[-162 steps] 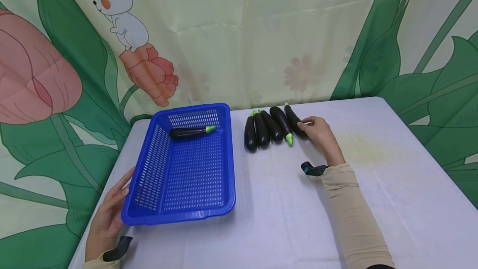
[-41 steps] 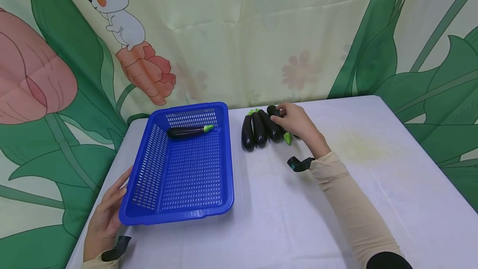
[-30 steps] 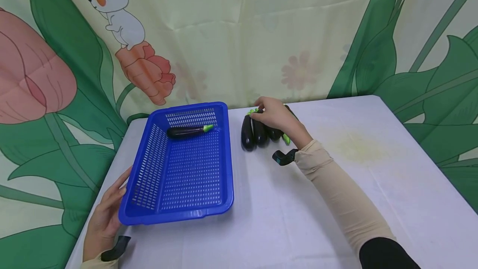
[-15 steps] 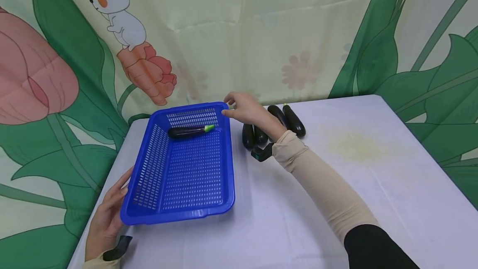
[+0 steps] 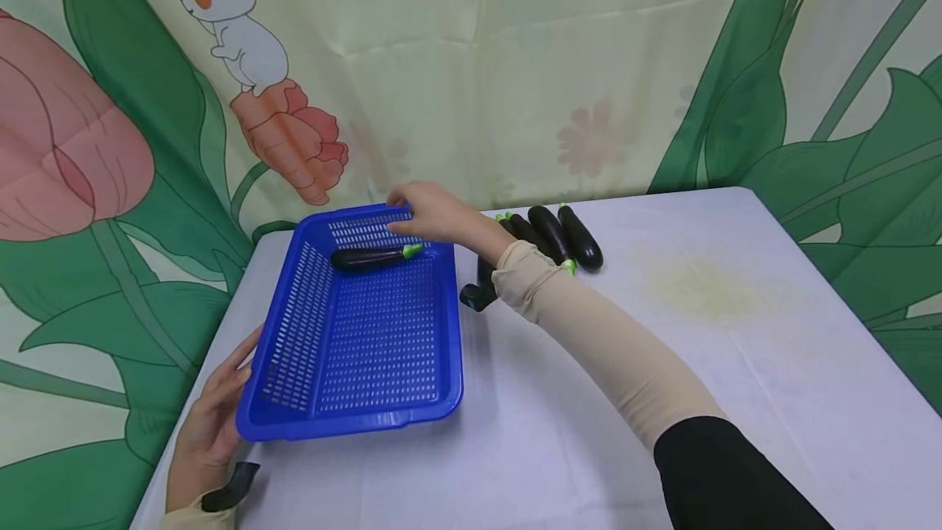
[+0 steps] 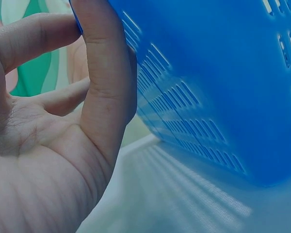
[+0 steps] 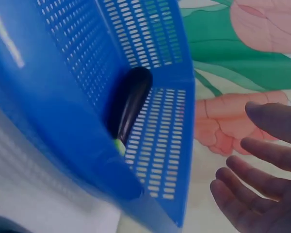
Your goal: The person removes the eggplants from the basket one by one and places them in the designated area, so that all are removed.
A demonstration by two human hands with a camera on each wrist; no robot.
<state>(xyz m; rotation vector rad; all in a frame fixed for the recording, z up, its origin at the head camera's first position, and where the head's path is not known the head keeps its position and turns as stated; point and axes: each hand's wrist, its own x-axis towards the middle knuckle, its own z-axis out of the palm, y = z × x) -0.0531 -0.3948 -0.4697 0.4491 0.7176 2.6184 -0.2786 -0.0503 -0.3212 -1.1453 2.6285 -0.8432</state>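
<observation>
My left hand (image 5: 209, 424) grips the left rim of a blue perforated plastic basket (image 5: 349, 425); the left wrist view shows its fingers (image 6: 104, 73) at the rim. Inside the basket, near its far end, lies one dark eggplant (image 5: 368, 258) with a green stem end, also visible in the right wrist view. My right hand (image 5: 434, 215) is over the basket's far right corner, fingers spread and nothing in them. Several more eggplants (image 5: 581, 240) lie side by side on the table right of the basket, some partly hidden by my right forearm.
A white cloth covers the table (image 5: 736, 399), with a faint yellowish stain at the right. Behind it hangs a printed curtain (image 5: 530, 64) with a rabbit, flowers and leaves. A black wrist camera (image 5: 478, 295) sticks out under my right wrist.
My right hand, seen at the rightmost eggplant first, has swept left empty across the row to above the basket. My left hand, the basket and its eggplant stay in place.
</observation>
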